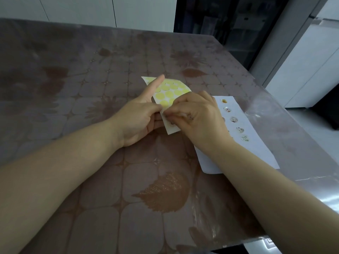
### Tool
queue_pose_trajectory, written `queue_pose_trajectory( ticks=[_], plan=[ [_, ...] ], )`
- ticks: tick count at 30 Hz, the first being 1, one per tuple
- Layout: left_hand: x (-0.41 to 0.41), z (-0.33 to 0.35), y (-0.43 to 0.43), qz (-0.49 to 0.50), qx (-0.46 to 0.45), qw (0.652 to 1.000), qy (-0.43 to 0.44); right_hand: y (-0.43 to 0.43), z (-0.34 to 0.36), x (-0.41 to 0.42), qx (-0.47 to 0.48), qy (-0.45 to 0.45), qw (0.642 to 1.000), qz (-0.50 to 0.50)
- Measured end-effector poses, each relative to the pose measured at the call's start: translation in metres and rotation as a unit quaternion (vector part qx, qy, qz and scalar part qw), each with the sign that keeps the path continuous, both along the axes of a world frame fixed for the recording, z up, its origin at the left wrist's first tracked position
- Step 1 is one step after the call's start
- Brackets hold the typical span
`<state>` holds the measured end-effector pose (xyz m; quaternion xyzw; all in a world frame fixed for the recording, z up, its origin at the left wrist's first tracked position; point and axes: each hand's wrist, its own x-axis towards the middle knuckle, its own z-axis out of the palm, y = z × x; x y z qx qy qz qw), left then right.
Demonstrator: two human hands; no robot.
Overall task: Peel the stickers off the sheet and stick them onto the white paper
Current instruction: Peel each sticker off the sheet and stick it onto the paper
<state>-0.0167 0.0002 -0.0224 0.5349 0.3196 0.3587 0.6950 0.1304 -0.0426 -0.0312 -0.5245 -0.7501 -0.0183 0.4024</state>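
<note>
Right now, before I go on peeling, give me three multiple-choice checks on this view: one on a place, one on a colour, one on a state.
1. Where does the white paper lie?
A. on the table, right of the sticker sheet
B. left of the left hand
C. at the table's far edge

2. What colour are the round spots on the sheet's upper part?
A. blue
B. yellow
C. red

3. How is the sticker sheet handled?
A. lying flat, untouched
B. clamped under a book
C. held by the left hand while the right hand pinches at its lower part

Answers:
1 A, the paper runs under the right forearm beside the sheet.
2 B, pale yellow circles show.
3 C, both hands' fingers meet on the sheet.
</note>
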Motion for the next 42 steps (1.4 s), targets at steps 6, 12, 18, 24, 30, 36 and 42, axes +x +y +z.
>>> queue_pose_trajectory(
  ticks=[6,12,18,24,30,36,42],
  plan=[
    [0.000,-0.002,0.001,-0.002,0.014,1.000,0.020,-0.011,0.016,0.000,-0.137,0.186,0.973,0.031],
    [0.000,-0.004,0.004,0.031,0.032,0.999,0.017,-0.037,0.059,0.044,-0.280,0.148,0.948,-0.043],
    [0.002,-0.005,0.006,0.043,0.038,0.998,0.020,-0.057,0.032,0.057,-0.405,0.137,0.903,-0.029],
    [0.001,-0.005,0.005,0.051,0.041,0.998,0.027,-0.057,0.027,0.047,-0.434,0.136,0.889,-0.049],
    [0.001,-0.005,0.005,0.048,0.042,0.997,0.034,-0.056,0.024,0.040,-0.410,0.118,0.899,-0.098],
    [0.001,-0.006,0.005,0.032,0.049,0.998,0.035,-0.047,0.033,0.040,-0.406,-0.039,0.904,-0.130],
    [-0.001,-0.006,0.003,0.024,0.048,0.998,0.037,-0.047,0.041,0.040,-0.376,-0.095,0.919,-0.076]
  ],
)
